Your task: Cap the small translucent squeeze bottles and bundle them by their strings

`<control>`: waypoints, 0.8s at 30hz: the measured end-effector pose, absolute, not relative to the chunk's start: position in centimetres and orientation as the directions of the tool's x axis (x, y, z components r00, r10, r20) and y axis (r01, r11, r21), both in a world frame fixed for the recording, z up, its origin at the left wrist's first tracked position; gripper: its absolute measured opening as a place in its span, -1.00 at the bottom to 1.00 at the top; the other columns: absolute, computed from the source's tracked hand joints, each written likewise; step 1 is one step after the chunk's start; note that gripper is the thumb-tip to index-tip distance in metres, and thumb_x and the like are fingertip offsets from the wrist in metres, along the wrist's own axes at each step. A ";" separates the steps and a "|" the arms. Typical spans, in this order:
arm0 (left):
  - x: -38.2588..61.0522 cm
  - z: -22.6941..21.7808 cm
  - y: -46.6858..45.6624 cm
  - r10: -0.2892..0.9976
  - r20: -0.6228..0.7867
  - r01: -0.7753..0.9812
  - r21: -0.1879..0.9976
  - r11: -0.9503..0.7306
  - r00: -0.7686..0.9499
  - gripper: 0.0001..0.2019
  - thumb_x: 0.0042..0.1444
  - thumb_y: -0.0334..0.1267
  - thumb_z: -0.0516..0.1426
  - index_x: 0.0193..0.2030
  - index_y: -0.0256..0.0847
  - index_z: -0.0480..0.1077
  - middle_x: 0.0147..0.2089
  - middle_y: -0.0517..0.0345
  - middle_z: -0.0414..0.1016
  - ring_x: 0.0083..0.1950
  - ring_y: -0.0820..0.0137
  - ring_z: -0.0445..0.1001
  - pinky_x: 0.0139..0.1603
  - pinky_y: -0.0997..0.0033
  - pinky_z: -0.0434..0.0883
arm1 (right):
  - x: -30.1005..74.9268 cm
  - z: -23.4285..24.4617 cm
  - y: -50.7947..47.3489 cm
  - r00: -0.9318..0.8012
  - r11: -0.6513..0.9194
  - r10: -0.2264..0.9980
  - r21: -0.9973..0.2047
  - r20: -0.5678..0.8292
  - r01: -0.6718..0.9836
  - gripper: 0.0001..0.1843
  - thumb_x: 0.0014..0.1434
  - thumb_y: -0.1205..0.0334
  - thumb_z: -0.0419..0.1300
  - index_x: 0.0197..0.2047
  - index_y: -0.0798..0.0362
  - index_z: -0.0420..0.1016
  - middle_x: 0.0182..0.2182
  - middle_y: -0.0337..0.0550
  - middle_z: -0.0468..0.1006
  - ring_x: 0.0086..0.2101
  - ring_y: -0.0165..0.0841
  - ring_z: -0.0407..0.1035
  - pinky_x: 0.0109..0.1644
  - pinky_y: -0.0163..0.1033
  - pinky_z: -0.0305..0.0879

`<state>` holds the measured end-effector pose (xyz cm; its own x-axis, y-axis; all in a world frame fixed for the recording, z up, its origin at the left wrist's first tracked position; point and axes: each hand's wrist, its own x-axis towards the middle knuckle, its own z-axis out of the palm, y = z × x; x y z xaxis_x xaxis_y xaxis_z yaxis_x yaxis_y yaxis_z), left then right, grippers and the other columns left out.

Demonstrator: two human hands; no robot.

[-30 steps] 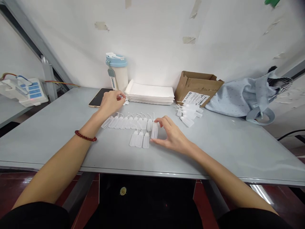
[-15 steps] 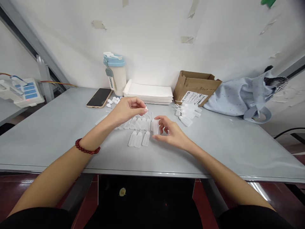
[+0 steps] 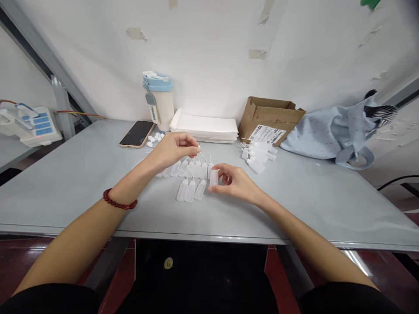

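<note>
My left hand (image 3: 178, 150) hovers over several small translucent plastic bottles (image 3: 196, 169) with thin curved strands at their tops. Its thumb and fingertips are pinched together; a tiny white bit shows at the tips, too small to name. My right hand (image 3: 235, 184) grips another small translucent bottle (image 3: 214, 178) between thumb and fingers, upright and just right of the rows. In front of the main row, a few bottles lie on the table, and the rightmost one (image 3: 200, 190) leans to the right at its top.
Small white caps (image 3: 153, 139) lie beside a phone (image 3: 136, 134). Behind stand a blue-lidded cup (image 3: 163, 104), a stack of white envelopes (image 3: 204, 128) and a cardboard box (image 3: 271, 117). More translucent bottles (image 3: 257, 155) are heaped before the box, near a light-blue bag (image 3: 324, 131).
My right hand and its bottle have dropped slightly. The rightmost front bottle has tilted a little more. My left hand has barely shifted, still pinched.
</note>
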<state>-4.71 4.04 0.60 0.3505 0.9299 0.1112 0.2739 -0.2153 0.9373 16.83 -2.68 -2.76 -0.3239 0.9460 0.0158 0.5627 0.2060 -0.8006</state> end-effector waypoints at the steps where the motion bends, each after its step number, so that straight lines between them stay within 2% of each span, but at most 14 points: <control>1: -4.7 0.6 4.0 0.930 0.111 0.275 0.937 -0.216 0.352 -0.76 -0.09 -0.15 0.31 -0.35 -0.26 0.46 -0.35 0.04 0.57 -0.33 0.35 0.51 -0.25 0.33 0.45 | 16.9 -2.8 -2.7 -0.316 0.217 0.948 -0.790 0.032 0.573 -0.42 -0.08 0.05 0.34 0.00 0.10 0.40 -0.38 -0.24 0.48 -0.52 -0.48 0.20 -0.41 -0.30 0.23; 6: -4.5 0.8 3.8 0.929 0.097 0.285 0.936 -0.207 0.357 -0.80 -0.08 -0.21 0.30 -0.36 -0.26 0.46 -0.36 0.06 0.57 -0.35 0.38 0.50 -0.27 0.36 0.44 | 16.9 -3.3 -2.5 -0.241 0.299 0.954 -0.667 0.181 0.683 -0.41 -0.04 0.16 0.29 0.08 0.09 0.32 -0.25 -0.14 0.50 -0.47 -0.44 0.24 -0.35 -0.26 0.25; 11: -4.5 0.7 3.8 0.926 0.086 0.306 0.929 -0.208 0.367 -0.83 -0.07 -0.23 0.30 -0.36 -0.26 0.46 -0.40 0.10 0.54 -0.36 0.39 0.49 -0.29 0.40 0.41 | 16.8 -3.1 -2.6 -0.259 0.265 0.959 -0.694 0.117 0.669 -0.44 -0.03 0.11 0.28 0.04 0.08 0.32 -0.30 -0.18 0.48 -0.49 -0.44 0.24 -0.36 -0.26 0.25; 13: -4.4 0.6 3.8 0.926 0.088 0.309 0.927 -0.211 0.367 -0.80 -0.06 -0.21 0.30 -0.34 -0.25 0.46 -0.38 0.10 0.55 -0.34 0.38 0.49 -0.27 0.38 0.41 | 16.8 -3.0 -2.7 -0.256 0.284 0.955 -0.696 0.148 0.659 -0.45 -0.03 0.14 0.28 0.04 0.06 0.29 -0.28 -0.18 0.47 -0.49 -0.45 0.24 -0.35 -0.25 0.26; 17: -4.1 0.2 3.7 0.921 0.094 0.253 0.946 -0.200 0.377 -0.72 -0.11 -0.14 0.34 -0.27 -0.23 0.49 -0.26 0.07 0.58 -0.21 0.33 0.52 -0.15 0.33 0.42 | 16.7 -2.9 -2.8 -0.296 0.351 0.930 -0.759 0.217 0.549 -0.44 0.00 0.24 0.21 0.08 0.00 0.16 -0.21 -0.15 0.42 -0.37 -0.39 0.33 -0.36 -0.27 0.28; 20: -3.5 -0.2 3.4 0.912 0.052 0.150 0.981 -0.123 0.406 -0.67 -0.15 -0.14 0.36 -0.22 -0.21 0.53 -0.23 0.07 0.59 -0.14 0.30 0.53 -0.05 0.29 0.42 | 16.7 -3.0 -3.0 -0.330 0.385 0.909 -0.817 0.255 0.429 -0.45 0.03 0.32 0.13 0.09 -0.04 0.06 -0.17 -0.13 0.43 -0.25 -0.34 0.37 -0.35 -0.28 0.29; 24: -2.7 -0.5 2.8 0.895 0.011 0.026 0.999 -0.025 0.446 -0.71 -0.13 -0.20 0.37 -0.23 -0.18 0.55 -0.24 0.11 0.60 -0.15 0.34 0.53 0.03 0.28 0.39 | 16.7 -3.2 -3.0 -0.342 0.405 0.895 -0.845 0.287 0.350 -0.45 0.01 0.44 0.00 0.07 -0.07 0.01 -0.14 -0.12 0.40 -0.28 -0.38 0.36 -0.31 -0.26 0.28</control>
